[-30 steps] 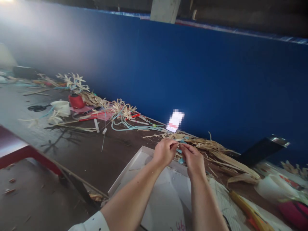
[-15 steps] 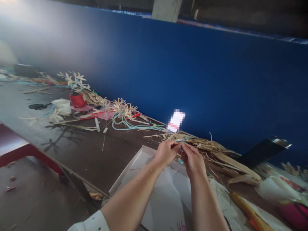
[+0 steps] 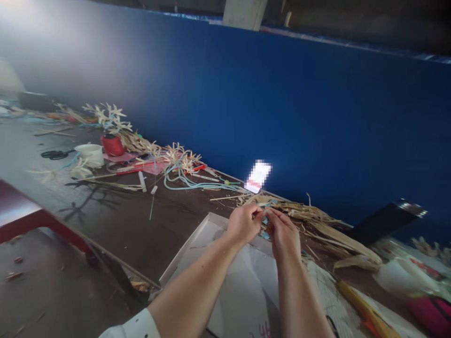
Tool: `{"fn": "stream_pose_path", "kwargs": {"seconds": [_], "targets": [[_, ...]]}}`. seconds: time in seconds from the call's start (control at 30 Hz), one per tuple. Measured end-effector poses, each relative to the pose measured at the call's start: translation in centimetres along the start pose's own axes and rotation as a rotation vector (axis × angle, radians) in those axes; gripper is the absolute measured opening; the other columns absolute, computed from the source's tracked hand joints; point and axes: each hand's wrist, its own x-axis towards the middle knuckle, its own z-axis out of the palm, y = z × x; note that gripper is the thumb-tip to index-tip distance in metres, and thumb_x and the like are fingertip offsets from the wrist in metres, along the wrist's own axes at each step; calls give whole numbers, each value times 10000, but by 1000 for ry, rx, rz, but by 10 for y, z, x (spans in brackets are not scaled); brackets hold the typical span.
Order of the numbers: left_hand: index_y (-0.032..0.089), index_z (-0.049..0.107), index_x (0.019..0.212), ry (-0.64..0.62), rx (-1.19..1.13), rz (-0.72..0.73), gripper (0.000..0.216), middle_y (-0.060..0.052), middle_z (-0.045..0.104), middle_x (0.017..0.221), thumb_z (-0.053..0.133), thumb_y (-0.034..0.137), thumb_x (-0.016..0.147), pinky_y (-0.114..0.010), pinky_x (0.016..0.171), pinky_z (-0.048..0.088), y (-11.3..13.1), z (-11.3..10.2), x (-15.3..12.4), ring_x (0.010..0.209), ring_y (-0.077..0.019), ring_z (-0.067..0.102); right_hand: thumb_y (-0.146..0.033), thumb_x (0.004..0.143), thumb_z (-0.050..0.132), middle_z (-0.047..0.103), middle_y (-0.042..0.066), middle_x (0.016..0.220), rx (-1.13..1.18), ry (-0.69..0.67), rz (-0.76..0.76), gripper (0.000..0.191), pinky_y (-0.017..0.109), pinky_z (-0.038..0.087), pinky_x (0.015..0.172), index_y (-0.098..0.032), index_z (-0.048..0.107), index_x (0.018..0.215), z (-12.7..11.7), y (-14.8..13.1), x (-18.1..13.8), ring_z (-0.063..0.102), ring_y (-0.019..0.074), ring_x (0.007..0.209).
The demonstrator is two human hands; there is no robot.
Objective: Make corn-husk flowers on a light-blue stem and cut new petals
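My left hand (image 3: 243,223) and my right hand (image 3: 283,233) meet fingertip to fingertip above the far edge of a shallow white tray (image 3: 197,241). Both are closed in a pinch on a small piece of pale dried straw with a light blue strip (image 3: 265,220) between them. The piece is mostly hidden by my fingers. Just behind my hands lies a heap of dried straw leaves (image 3: 313,220) on the dark table (image 3: 148,225).
Further left on the table are straw flowers (image 3: 109,117), a red pot (image 3: 112,145), a white bowl (image 3: 90,154), black scissors (image 3: 52,154) and light blue cords (image 3: 190,184). A blue wall (image 3: 282,117) backs the table. A red stool (image 3: 24,218) stands at left, a black object (image 3: 384,218) at right.
My hands have stayed together in nearly the same place, working the small piece with slight finger movement. The view has shifted a little.
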Motion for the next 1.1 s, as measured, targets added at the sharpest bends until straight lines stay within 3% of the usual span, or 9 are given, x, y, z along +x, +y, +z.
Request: {"fn": "stream_pose_path", "kwargs": {"seconds": [0.87,1.1], "targets": [[197,630,708,-19,52,72,200,9,617,671,503,302,821,-203,553,331,4,-1,-4,609,-105,511,-406,535,774,492,-49,484,-90,71,-48,406,207,278,398,-164,711,855,-2,-1,0,375,75,423],[205,633,747,33,29,18,206,15,636,695,495,333,828,-203,568,342,0,0,-2,622,-107,524,-375,526,800,527,-47,523,-35,-2,-18,435,188,274,391,-174,710,902,-8,-3,4,376,59,433]]}}
